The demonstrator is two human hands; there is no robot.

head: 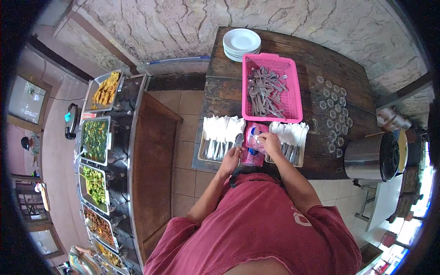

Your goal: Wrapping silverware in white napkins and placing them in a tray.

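My left hand holds metal cutlery upright by its handles, a fork among it, beside the left tray. My right hand pinches at a pink plastic pack of napkins between the trays; a bit of white shows at the fingertips. The left tray and the right tray hold rows of cutlery with their tops wrapped in white paper napkins. Just beyond them, a pink plastic basket holds a heap of loose forks and spoons.
White plates are stacked at the wooden table's far left corner. Several drinking glasses stand on the right, near a large metal pot. A counter on the left bears food trays. Another person is partly visible at the lower left.
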